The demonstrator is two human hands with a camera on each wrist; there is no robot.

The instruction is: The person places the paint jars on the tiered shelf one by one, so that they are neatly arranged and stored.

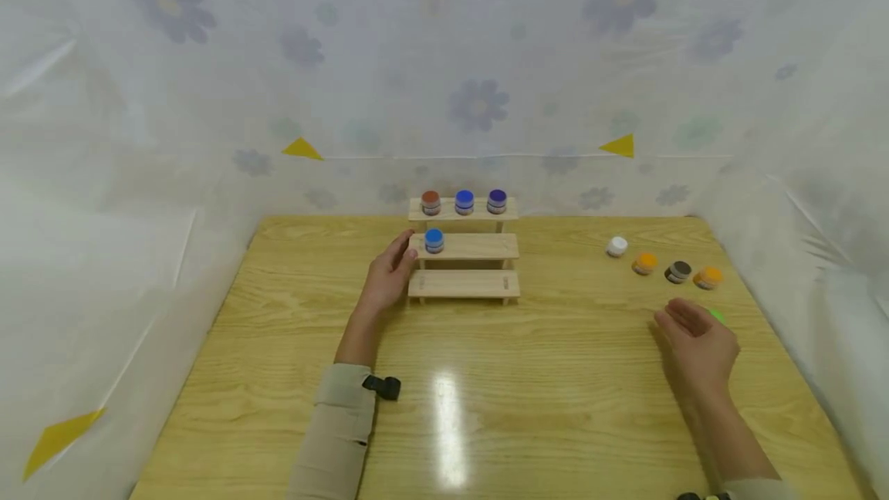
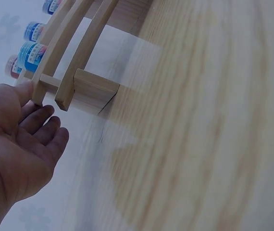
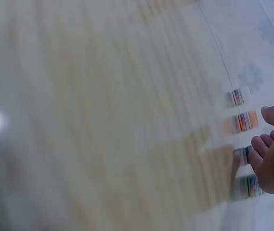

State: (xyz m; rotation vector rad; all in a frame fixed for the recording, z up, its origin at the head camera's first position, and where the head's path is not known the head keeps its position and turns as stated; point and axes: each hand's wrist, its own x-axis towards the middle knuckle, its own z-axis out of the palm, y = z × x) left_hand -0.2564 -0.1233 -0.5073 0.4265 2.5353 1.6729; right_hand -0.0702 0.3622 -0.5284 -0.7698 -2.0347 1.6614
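Note:
My left hand [image 1: 389, 276] grips the left end of a three-step wooden rack [image 1: 464, 284], thumb at the end of the middle step and index finger partly hidden behind it. A light-blue paint jar [image 1: 434, 241] stands on that step close to the thumb. On the top step are a red-brown jar [image 1: 430, 204], a blue jar [image 1: 464, 203] and a purple jar [image 1: 496, 202]. Over the table's right side, my right hand [image 1: 703, 349] has loosely bent fingers with nothing between them. A green jar [image 3: 246, 187] stands beside it, mostly hidden by the hand in the head view.
Beyond the right hand, a white jar [image 1: 616, 247], an orange jar [image 1: 644, 264], a black jar [image 1: 677, 272] and another orange jar [image 1: 708, 278] stand in a slanting row. Flower-printed sheeting [image 1: 479, 106] surrounds the wooden table [image 1: 542, 407] at the back and sides.

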